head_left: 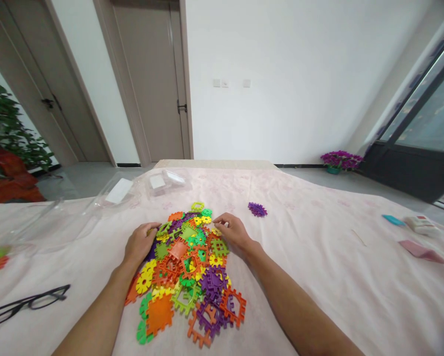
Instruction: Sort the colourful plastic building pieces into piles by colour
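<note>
My hands lay on either side of a heap of bright plastic interlocking pieces (187,267), which sat in the middle of the desk (318,277), on its pale pink cloth, directly in front of me. My left hand (140,242) rested palm down against the heap's left edge. It was half open and cupped, with the fingers bent over some green and yellow pieces, and it was not closed on any one piece that I could make out. Held that way, it seemed to hem the loose pieces in on that side.

My right hand (232,230) was at the far right edge of the heap. Its thumb and fingertips were drawn close together at a small yellow piece, but I could not tell whether they actually gripped it.

A single purple piece (257,209) lay apart from the heap, just beyond my right hand. My black glasses (25,304) lay near the desk's left side, well clear of the pieces, probably so they would not get buried. Crumpled clear packaging (118,193) and a clear box (166,180) sat beyond the heap, toward the far edge.
</note>
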Available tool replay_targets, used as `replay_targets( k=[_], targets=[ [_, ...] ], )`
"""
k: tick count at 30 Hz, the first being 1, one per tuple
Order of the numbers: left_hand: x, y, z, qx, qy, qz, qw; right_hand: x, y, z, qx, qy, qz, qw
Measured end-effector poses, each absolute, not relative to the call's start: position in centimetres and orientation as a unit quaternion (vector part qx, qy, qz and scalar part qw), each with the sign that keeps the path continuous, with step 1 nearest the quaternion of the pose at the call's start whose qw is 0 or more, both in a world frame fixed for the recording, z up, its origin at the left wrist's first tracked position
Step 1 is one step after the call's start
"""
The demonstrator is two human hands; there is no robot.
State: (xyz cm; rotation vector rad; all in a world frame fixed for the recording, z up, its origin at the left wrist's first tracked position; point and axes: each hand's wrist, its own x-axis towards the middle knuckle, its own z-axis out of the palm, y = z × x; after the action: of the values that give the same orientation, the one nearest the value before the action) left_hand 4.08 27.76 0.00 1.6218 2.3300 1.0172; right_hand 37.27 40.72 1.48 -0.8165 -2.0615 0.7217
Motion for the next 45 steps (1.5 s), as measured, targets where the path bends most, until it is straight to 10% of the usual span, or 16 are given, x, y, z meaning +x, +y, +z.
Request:
replay_targets(
  k=[21,45],
  targets=[
    [4.3,28.2,0.3,0.569,0.741,0.347,0.081,28.5,42.8,5.6,-0.363,-0.919,-0.005,0.152],
    [4.1,28.3,-0.2,0.557,0.751,0.339,0.104,35.5,43.2,2.2,-0.413,-0.604,0.502,0.46]
  ],
)
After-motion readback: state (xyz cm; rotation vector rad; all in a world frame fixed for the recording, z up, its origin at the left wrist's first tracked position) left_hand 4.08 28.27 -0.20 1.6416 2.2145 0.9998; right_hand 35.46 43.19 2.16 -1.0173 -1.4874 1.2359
